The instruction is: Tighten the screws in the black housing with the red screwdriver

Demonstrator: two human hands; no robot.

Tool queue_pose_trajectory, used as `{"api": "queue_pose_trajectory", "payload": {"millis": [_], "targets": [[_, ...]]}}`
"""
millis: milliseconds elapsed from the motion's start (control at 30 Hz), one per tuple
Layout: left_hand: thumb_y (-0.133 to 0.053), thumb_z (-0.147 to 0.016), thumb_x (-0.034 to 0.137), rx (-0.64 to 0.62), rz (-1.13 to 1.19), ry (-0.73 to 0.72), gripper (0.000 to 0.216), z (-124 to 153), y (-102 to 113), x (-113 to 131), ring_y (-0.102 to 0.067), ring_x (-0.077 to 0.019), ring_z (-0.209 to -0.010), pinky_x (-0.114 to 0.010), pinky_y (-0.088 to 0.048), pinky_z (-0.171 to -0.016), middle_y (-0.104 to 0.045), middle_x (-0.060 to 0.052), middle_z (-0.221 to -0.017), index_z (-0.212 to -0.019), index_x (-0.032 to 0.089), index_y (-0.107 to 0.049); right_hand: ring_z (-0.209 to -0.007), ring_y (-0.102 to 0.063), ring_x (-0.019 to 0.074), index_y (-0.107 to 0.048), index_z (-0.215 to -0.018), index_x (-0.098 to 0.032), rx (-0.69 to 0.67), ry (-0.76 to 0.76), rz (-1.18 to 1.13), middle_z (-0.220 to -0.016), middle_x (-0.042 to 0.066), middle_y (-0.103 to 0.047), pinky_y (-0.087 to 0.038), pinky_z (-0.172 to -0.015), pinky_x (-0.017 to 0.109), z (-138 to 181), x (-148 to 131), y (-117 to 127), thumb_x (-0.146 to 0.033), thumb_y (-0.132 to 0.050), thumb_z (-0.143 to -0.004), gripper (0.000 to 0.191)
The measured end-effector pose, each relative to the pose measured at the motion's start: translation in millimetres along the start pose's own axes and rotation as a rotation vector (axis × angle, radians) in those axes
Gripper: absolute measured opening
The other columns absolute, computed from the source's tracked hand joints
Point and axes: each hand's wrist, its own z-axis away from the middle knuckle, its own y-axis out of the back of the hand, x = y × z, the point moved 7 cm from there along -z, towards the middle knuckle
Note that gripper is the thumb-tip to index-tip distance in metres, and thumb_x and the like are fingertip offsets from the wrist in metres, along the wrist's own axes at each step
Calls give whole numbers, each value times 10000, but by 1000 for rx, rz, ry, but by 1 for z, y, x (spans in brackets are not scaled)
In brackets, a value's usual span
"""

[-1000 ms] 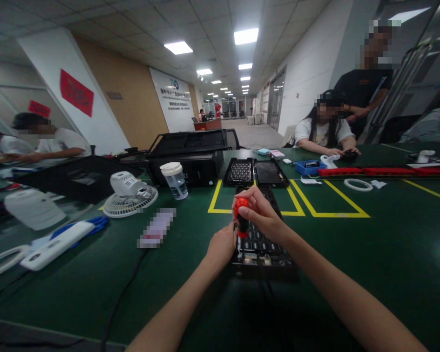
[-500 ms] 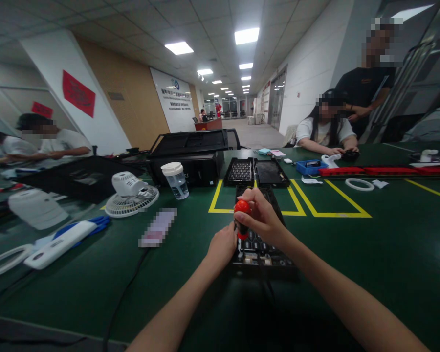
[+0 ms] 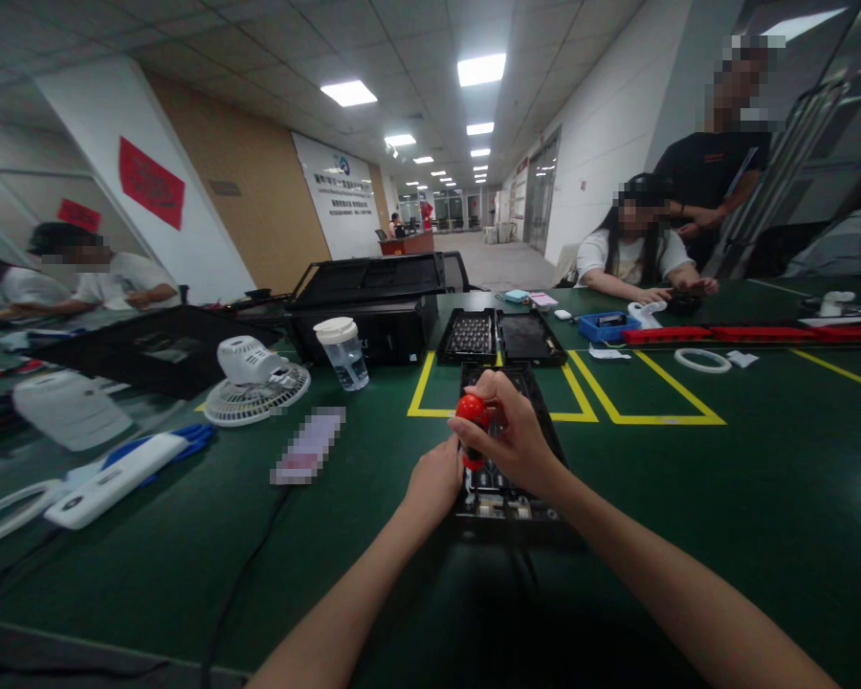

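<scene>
My right hand (image 3: 513, 431) is wrapped round a red-handled screwdriver (image 3: 472, 417) held upright over a black tray-like unit (image 3: 538, 402) lying on the green table. My left hand (image 3: 434, 483) is closed low against the screwdriver's shaft at the unit's near left edge; what its fingers pinch is hidden. The screwdriver's tip is out of sight behind the hands.
Two more black trays (image 3: 502, 335) lie beyond, inside yellow floor-tape lines. A white desk fan (image 3: 254, 381), a lidded plastic cup (image 3: 342, 352), a black case (image 3: 369, 306) and a white device (image 3: 107, 477) stand to the left. Other people sit at the table's far right and far left.
The red handle has sunk a little and my right hand has turned round it, its fingers shifting grip. My left hand has stayed in place.
</scene>
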Motion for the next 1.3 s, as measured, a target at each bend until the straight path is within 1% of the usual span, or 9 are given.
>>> {"api": "queue_pose_trajectory", "payload": {"millis": [233, 433, 600, 767, 867, 967, 1067, 1133, 1300], "targets": [[-257, -870, 265, -25, -23, 17, 336, 0, -1, 0, -596, -189, -815, -275, -432, -703, -625, -91, -921, -1113, 155, -462, -602, -383, 91, -392, -737, -188, 49, 19, 101, -721, -16, -380, -377, -547, 219, 1, -1, 3, -249, -613, -720, 230], [-268, -861, 259, -6, -9, 21, 323, -2, -4, -3, -598, -200, -814, -281, -437, -695, -629, -100, -920, -1073, 152, -487, -601, -391, 94, -403, -717, -185, 78, 24, 150, -699, -19, -381, -389, -552, 226, 1, -1, 5, -266, -627, -709, 238], [-274, -859, 267, 14, 38, 4, 318, -2, -2, -2, -600, -206, -814, -285, -442, -691, -633, -97, -922, -1046, 163, -509, -652, -485, 106, -459, -824, -189, 7, -43, -20, -756, -5, -446, -455, -567, 231, 2, 3, -1, -283, -627, -717, 220], [-330, -836, 220, -2, 98, 18, 288, 4, 7, 2, -577, -185, -918, -259, -424, -781, -622, -84, -1002, -1059, 186, -510, -653, -566, 108, -501, -978, -189, -117, -113, -235, -778, 2, -514, -485, -536, 216, 1, 5, -11, -262, -619, -733, 282], [-317, -833, 202, 10, 111, -1, 275, 5, 10, 4, -580, -179, -902, -253, -426, -766, -621, -72, -999, -1016, 194, -523, -678, -597, 119, -502, -1034, -190, -193, -137, -364, -793, 12, -556, -515, -608, 262, 1, 5, -15, -254, -595, -761, 296], [-290, -841, 211, 31, 119, -26, 274, 4, 10, 4, -592, -175, -840, -254, -432, -720, -624, -71, -965, -977, 188, -527, -758, -611, 136, -504, -1058, -184, -256, -146, -459, -903, 51, -584, -515, -688, 302, 1, 5, -17, -244, -558, -792, 278], [-294, -848, 250, 17, 84, -36, 270, 3, 7, 3, -594, -179, -812, -260, -431, -694, -622, -77, -945, -977, 181, -521, -814, -605, 147, -497, -1087, -172, -315, -136, -524, -969, 80, -583, -500, -728, 315, -1, 4, -17, -249, -507, -829, 269], [-302, -847, 265, 13, 56, -46, 262, 2, 7, 4, -595, -181, -801, -261, -433, -678, -619, -75, -936, -971, 184, -518, -849, -595, 155, -496, -1104, -162, -350, -128, -543, -964, 84, -582, -487, -751, 321, -1, 5, -16, -265, -482, -844, 280], [-314, -836, 245, 25, 47, -83, 221, 2, 8, 6, -595, -174, -803, -241, -436, -661, -611, -52, -929, -888, 203, -525, -811, -583, 152, -462, -1155, -159, -412, -167, -551, -905, 73, -573, -488, -691, 293, 0, 11, -15, -312, -442, -861, 332]]}}
